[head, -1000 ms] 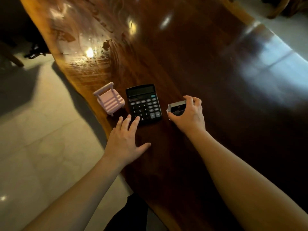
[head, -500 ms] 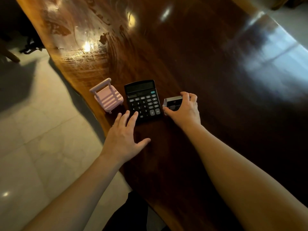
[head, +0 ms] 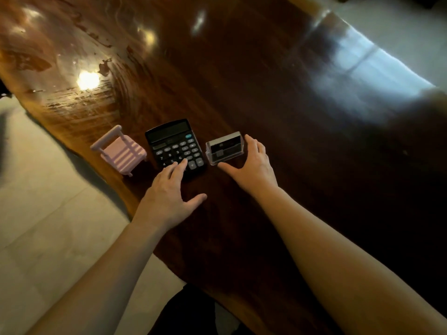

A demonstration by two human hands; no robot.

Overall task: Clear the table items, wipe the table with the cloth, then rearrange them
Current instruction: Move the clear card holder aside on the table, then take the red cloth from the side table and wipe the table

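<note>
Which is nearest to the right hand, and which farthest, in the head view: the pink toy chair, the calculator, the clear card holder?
1. Clear card holder, right beside the right hand.
2. Calculator, in the middle.
3. Pink toy chair, far left by the table edge.

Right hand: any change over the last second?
The right hand opened and let go of the clear card holder, which now stands free on the table. The left hand stays on the calculator; the pink toy chair has not moved.
</note>
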